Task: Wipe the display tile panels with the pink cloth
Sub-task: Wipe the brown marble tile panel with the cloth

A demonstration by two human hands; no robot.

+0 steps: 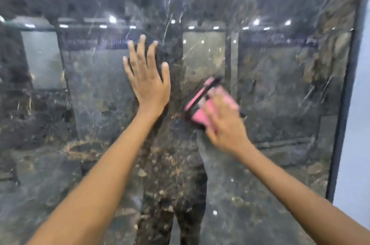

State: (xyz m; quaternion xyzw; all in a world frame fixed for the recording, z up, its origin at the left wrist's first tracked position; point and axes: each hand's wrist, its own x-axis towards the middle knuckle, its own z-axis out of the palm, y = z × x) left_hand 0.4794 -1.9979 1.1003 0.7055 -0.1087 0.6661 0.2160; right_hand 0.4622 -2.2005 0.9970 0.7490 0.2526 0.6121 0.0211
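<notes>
left hand [147, 82] flat on the dark glossy marble tile panel [280, 94], fingers [140, 48] spread apart, palm touching it. right hand [224, 122] just right of it, motion-blurred, fingers pressed down on the pink cloth [202, 112], holding it against the panel's middle. cloth's reflection shows beside it. dark panel edge frame [348, 92] at far right.

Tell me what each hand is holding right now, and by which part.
The right hand presses the pink cloth against the tile panel, fingers over its near side. The left hand holds nothing, flat on the panel.
</notes>
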